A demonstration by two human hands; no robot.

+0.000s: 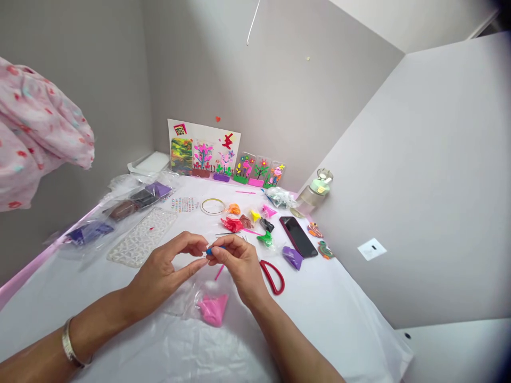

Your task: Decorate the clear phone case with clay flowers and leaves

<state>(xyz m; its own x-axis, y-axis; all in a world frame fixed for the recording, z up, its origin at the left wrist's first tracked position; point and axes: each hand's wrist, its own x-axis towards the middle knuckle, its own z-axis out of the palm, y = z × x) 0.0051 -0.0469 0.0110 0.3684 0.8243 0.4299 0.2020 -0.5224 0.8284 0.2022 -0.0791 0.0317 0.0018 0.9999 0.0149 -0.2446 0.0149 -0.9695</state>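
Over the middle of the table, a small piece of blue clay [209,251] sits between the fingertips of my two hands. My right hand [237,261] pinches it between thumb and curled fingers, which hide part of it. My left hand [170,266] meets it from the other side, index finger and thumb bent toward each other at its edge. Below the hands lies a pink clay lump [213,309] in clear plastic. A thin pink stick [219,272] shows just under the fingers. Red-handled scissors [273,277] lie beside my right hand, partly hidden by it.
Small clay packets, among them red [231,224], green [265,238] and purple [293,257], lie beyond my hands. A phone [298,236] and a bottle [315,194] are to the right. A textured clear sheet [141,239] lies left. Decorated panels [203,159] lean on the wall.
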